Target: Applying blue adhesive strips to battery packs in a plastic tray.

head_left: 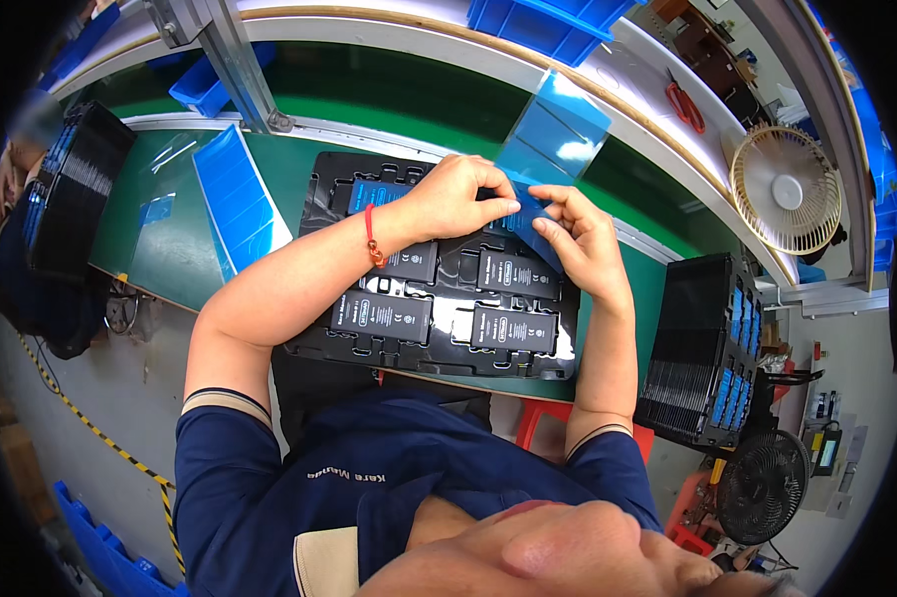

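On the head view: pinching one blue film (pixel 526 221) with left grip (pixel 458 202) and right grip (pixel 590 244), thumb to finger on both, over the far right of one black tray (pixel 448 343). Counting four dark batteries (pixel 513 328) there, plus one blue-topped battery (pixel 366 195)! Spotting two tray stacks (pixel 682 348). Running close to the near edge of the surface (pixel 150 244), with open green at left, just a narrow strip at right.
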Tool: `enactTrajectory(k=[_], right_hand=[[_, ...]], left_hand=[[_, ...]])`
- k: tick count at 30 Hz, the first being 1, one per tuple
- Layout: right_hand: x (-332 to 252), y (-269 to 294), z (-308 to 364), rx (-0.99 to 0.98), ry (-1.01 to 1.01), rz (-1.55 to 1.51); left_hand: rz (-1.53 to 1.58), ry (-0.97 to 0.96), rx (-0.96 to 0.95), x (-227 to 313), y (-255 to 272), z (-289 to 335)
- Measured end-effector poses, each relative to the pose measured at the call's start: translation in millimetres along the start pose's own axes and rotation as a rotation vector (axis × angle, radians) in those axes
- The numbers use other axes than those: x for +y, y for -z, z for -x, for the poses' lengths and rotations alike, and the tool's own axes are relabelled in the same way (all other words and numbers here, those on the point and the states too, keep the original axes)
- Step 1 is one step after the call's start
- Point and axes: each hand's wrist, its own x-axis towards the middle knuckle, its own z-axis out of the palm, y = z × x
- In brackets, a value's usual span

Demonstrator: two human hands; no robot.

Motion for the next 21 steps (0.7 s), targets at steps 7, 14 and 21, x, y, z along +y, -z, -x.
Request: enactTrajectory(k=[7, 14, 21], right_hand=[[22.2, 2.8, -0.1, 0.274, -0.246, -0.441], [24.9, 12.5, 2.5, 0.275, -0.323, -0.444], [22.6, 11.5, -5.0, 0.113, -0.428, -0.280]], left_hand=[[0.100, 0.149, 0.255, -0.6, 0.1, -2.4], [0.046, 0.062, 0.471, -11.8, 6.9, -5.9], [0.049, -0.090, 0.682, -12.7, 14.9, -9.0]])
